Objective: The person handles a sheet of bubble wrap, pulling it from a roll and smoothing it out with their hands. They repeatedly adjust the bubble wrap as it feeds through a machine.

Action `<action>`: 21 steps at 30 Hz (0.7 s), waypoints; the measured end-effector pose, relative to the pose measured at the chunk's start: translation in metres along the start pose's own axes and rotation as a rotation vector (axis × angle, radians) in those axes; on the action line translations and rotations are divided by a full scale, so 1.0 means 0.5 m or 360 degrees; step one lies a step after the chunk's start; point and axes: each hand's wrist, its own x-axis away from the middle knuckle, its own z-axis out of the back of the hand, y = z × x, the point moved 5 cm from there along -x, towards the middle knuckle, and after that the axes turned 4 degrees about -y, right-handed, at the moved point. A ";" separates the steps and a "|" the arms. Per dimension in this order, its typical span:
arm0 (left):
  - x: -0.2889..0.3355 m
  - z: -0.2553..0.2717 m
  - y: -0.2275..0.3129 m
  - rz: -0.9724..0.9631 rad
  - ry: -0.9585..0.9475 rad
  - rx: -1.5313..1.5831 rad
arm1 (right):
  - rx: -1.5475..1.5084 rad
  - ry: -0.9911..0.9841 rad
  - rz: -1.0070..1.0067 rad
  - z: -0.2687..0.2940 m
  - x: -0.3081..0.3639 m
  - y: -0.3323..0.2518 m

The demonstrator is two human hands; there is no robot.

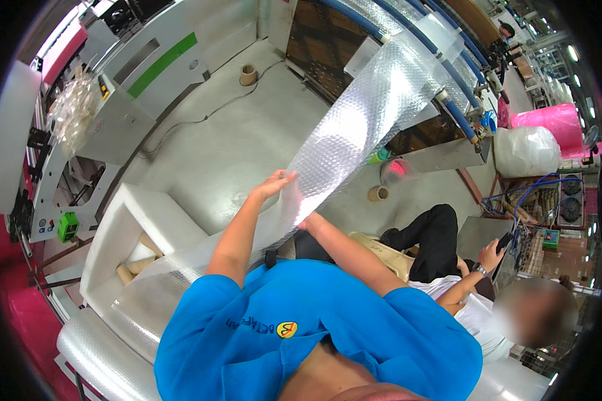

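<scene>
A wide sheet of clear bubble wrap runs down from blue rollers at the upper right, past my chest, to the lower left. My left hand is raised and holds the sheet's left edge, fingers on the film. My right hand reaches under the sheet at its lower edge. Only the wrist shows clearly there; the fingers are hidden behind the film. My blue shirt fills the bottom of the view.
A white foam box with cardboard tubes stands at the lower left. A grey machine with a green stripe is behind it. Loose cardboard cores lie on the floor. A seated person holds a phone at the right. Pink rolls stand far right.
</scene>
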 end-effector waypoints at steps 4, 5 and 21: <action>0.047 -0.005 -0.043 -0.0091 0.0016 0.0172 | -0.0341 -0.0086 0.0085 -0.010 0.008 0.082; 0.059 -0.006 -0.053 -0.0065 -0.0005 0.0230 | -0.0242 -0.0104 0.0131 0.004 0.000 0.093; 0.162 0.066 -0.072 -0.0332 0.0515 -0.0196 | 0.1272 0.0317 -0.0809 0.047 0.110 0.144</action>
